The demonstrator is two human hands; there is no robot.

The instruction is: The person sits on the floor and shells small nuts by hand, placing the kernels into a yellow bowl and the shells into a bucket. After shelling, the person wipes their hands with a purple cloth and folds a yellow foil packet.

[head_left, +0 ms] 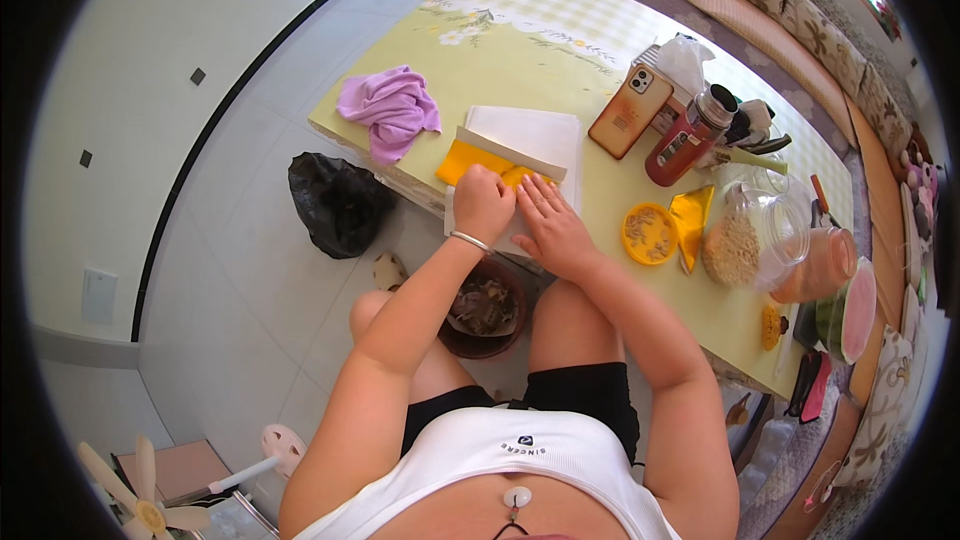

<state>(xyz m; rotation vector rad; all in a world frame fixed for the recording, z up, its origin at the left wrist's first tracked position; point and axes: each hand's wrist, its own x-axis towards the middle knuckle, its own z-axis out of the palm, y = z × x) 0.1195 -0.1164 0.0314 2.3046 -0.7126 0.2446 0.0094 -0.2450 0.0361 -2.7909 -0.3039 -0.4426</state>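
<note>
At the table's near edge lies a bright yellow sheet (458, 158) with a greyish-beige strip (512, 152) along its far side. Beneath them is a stack of white paper (535, 128). My left hand (484, 202), with a bangle at the wrist, is curled into a fist on the yellow sheet; whatever its fingers hold is hidden. Close beside it, my right hand (552, 230) lies flat with fingers stretched out, fingertips on the sheet's right part.
Left stands a crumpled purple cloth (390, 110); a black plastic bag (338, 205) hangs below it. Rightward are a phone (632, 110), a red thermos (690, 138), a yellow lid (649, 233) with small bits, a gold pouch (690, 225) and a jar (745, 245). A bin (485, 310) sits between my knees.
</note>
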